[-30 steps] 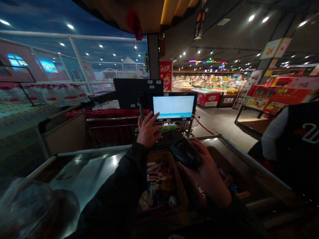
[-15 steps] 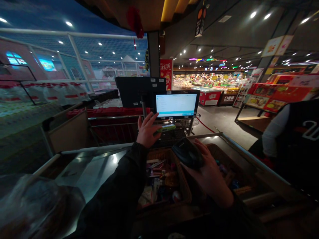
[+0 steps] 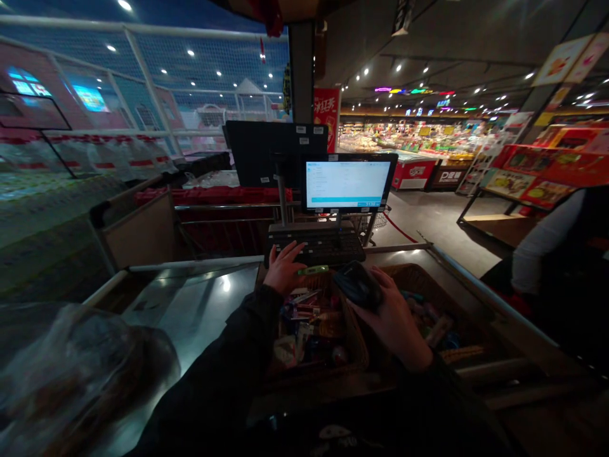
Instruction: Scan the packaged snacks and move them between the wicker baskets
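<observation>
My left hand (image 3: 284,271) reaches over the near left part of a black keyboard (image 3: 333,242), its fingers stretched toward the keys. A slim green pack (image 3: 314,270) sticks out to the right from under its thumb; what kind of pack it is I cannot make out. In my right hand (image 3: 394,317) is a black handheld barcode scanner (image 3: 356,284), tilted with its head toward the keyboard. Behind the keys stands a lit monitor (image 3: 347,184) with a mostly white page. Below my hands lies a wicker basket (image 3: 360,346) of small mixed goods.
Another basket (image 3: 413,274) of small items sits to the right. A clear plastic bag (image 3: 90,374) with brownish contents rests on the metal counter (image 3: 200,304) at left. A person's sleeve (image 3: 542,241) shows at right. Shopping carts (image 3: 223,219) stand beyond the counter.
My left hand has come down from in front of the monitor to the keyboard, still with the green pack. My right hand keeps the scanner. The view has tilted down a little.
</observation>
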The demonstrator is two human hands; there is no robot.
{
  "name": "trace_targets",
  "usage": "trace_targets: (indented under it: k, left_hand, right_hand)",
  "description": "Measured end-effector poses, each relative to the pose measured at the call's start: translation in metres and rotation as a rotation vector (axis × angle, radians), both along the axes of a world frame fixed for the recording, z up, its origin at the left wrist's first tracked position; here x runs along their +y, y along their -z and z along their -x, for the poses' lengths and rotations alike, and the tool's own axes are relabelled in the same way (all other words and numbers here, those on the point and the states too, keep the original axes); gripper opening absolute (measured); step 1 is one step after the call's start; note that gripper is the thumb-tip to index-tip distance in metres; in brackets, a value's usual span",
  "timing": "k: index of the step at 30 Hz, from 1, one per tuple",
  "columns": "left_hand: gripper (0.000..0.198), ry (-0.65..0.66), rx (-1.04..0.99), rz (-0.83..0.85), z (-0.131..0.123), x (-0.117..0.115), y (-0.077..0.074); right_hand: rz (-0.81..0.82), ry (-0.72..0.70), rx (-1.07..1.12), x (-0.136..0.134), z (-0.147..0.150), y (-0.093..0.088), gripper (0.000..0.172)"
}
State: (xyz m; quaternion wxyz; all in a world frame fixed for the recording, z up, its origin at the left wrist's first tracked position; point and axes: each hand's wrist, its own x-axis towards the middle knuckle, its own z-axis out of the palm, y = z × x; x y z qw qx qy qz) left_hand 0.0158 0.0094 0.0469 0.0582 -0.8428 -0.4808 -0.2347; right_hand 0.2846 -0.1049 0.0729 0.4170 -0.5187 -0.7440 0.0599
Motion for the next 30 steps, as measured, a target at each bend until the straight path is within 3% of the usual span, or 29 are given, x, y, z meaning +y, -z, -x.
trace_targets:
  k: [6,9,12,15,20,24,30]
  left_hand:
    - [0.018,-0.065,0.084,0.271,-0.014,-0.002,0.05]
    - [0.028,-0.079,0.172,0.442,-0.021,-0.001,0.065]
    - [0.034,-0.065,0.194,0.476,-0.025,0.0,0.061]
    - [0.035,-0.033,0.179,0.445,-0.034,0.001,0.045]
    - [0.035,0.114,0.139,0.332,-0.073,0.001,0.028]
    - [0.039,0.22,0.162,0.325,-0.12,0.002,0.033]
    - [0.035,0.325,0.237,0.307,-0.184,0.012,0.053]
  right_hand:
    - [0.006,-0.013,0.033,0.004,0.002,0.0,0.041]
    - [0.012,-0.019,0.027,0.005,-0.003,0.001,0.04]
    - [0.018,-0.004,0.03,0.005,-0.011,0.004,0.04]
    - [0.028,0.042,0.036,0.006,-0.025,0.007,0.041]
    - [-0.011,0.152,0.027,0.005,-0.054,0.0,0.036]
    - [-0.08,0.212,0.013,0.001,-0.079,-0.007,0.036]
    - [-0.114,0.313,0.032,-0.002,-0.113,-0.007,0.038]
